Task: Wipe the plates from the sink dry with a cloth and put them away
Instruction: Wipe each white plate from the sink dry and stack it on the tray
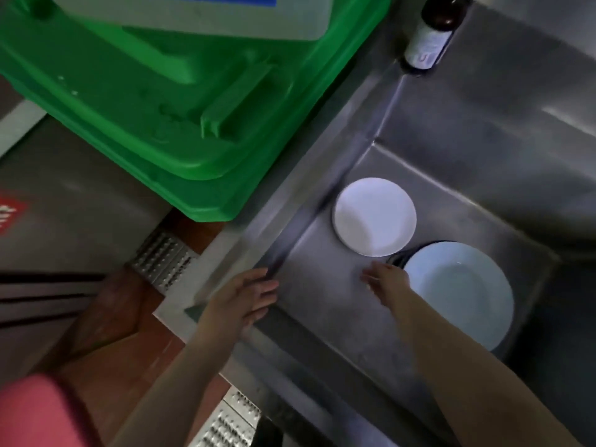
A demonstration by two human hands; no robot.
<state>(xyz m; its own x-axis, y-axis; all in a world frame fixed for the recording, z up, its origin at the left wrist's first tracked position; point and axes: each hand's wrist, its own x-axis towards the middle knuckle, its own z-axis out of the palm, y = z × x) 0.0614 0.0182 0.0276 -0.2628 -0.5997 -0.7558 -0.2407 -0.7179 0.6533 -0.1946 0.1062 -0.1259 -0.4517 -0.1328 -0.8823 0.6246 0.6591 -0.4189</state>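
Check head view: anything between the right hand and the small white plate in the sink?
Nothing. In the head view, only bare steel sink floor separates the right hand from the small white plate; the fingers are straight and hold nothing.

I see a big green plastic crate filling the upper left, tilted in my view, with a raised bar-shaped ridge on its surface. A white container with a blue patch rests on top of it at the frame's upper edge. Near the top right stands a dark brown bottle with a pale label, on the steel ledge by the wall. Below the crate I make out reddish-brown floor tiles and two perforated metal grates, one beside the crate's lower corner, another at the bottom edge. A grey cabinet face with a red sticker sits far left
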